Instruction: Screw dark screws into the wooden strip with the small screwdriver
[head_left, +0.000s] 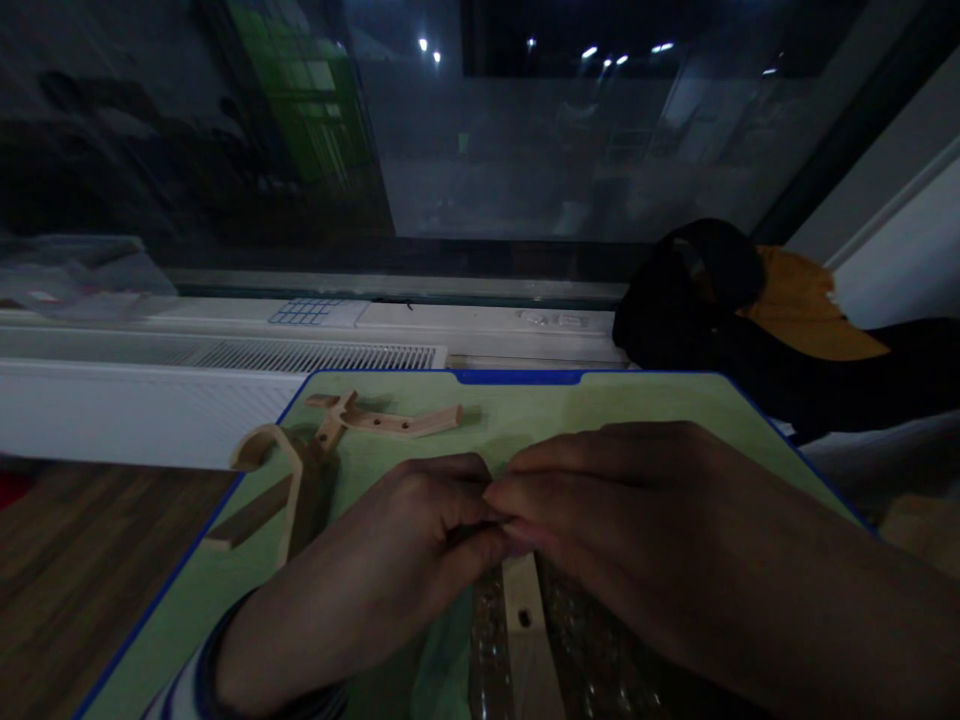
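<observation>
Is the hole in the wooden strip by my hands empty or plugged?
Apparently empty: the hole in the wooden strip looks dark, with nothing protruding. Deeper inside, I cannot tell.

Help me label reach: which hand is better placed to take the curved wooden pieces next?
Probably the left hand: the curved wooden pieces lie on its side of the table; the right hand is farther across.

A dark window (517,160) fills the upper view, with small bright lights (589,52) showing in it. Below run a white sill (472,322) and white radiator (150,410), brown wood-look floor (105,570) at left, and a blue-edged green desk (652,402).
</observation>
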